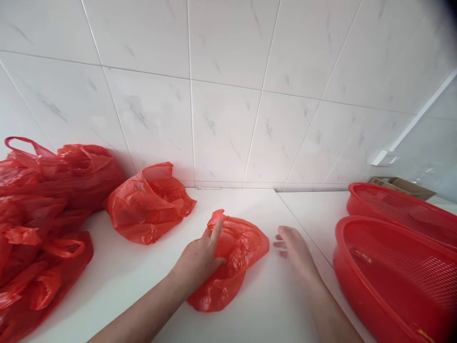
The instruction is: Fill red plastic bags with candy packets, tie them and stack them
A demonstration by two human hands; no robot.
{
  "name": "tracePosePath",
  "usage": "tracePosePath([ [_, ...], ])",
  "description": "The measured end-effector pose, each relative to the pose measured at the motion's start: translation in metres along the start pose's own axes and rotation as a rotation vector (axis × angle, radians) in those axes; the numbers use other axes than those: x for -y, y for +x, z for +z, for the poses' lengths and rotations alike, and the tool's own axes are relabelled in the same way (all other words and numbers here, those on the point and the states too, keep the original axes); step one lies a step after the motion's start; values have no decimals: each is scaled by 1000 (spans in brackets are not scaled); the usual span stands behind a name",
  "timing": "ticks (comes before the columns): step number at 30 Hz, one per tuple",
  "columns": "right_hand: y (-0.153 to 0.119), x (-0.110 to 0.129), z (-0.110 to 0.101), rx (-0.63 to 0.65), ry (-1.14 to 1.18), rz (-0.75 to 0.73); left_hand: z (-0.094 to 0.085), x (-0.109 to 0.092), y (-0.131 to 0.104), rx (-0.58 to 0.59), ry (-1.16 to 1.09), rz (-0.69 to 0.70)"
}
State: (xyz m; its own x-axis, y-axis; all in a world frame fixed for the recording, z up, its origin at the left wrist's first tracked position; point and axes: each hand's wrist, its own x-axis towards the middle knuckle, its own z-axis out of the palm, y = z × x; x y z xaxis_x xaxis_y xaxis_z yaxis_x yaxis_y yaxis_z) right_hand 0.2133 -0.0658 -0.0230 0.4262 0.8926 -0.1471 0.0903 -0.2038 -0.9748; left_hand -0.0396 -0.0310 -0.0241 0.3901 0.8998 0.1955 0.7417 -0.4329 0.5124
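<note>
A red plastic bag [246, 243] lies crumpled on the white table in front of me, its mouth spread open. My left hand [202, 252] rests over the left edge of this bag, index finger and thumb stretched apart against the plastic. Some of its other fingers are hidden. Just right of the bag, my right hand [294, 250] hovers apart from it, slightly blurred, with its fingers spread and nothing in them. Another red plastic bag [143, 209] sits farther back on the left, rumpled and gaping at the top.
Full-looking red plastic bags [82, 176] are heaped at the far left. Two red plastic baskets [342, 238] with mesh sides stand on the right. Behind them are a cardboard box [414, 186] and a wall socket [385, 158]. A tiled wall [228, 128] bounds the white table [117, 271].
</note>
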Motion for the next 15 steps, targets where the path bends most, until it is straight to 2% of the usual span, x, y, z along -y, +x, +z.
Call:
tracePosePath([
  [2, -9, 6, 4, -227, -93, -169, 2, 1, 0, -40, -1, -2],
  [3, -16, 8, 8, -274, -159, -290, 3, 0, -1, -58, -16, 8],
  [4, -24, 8, 15, -260, -231, -429, 4, 0, -1, -67, -32, 23],
  [5, -31, 8, 23, -184, -308, -572, 5, -1, -1, -66, -49, 39],
  [7, -44, 3, 41, 57, -454, -805, 4, -4, -1, -37, -72, 68],
  [9, -52, -4, 58, 224, -613, -944, 0, -9, 0, -2, -93, 104],
  [11, -55, -11, 69, 312, -759, -986, -5, -14, 2, 39, -143, 162],
  [13, -57, -13, 73, 425, -850, -944, -8, -15, 5, 87, -236, 224],
  [15, -58, -10, 70, 563, -867, -878, -8, -11, 8, 80, -343, 212],
])
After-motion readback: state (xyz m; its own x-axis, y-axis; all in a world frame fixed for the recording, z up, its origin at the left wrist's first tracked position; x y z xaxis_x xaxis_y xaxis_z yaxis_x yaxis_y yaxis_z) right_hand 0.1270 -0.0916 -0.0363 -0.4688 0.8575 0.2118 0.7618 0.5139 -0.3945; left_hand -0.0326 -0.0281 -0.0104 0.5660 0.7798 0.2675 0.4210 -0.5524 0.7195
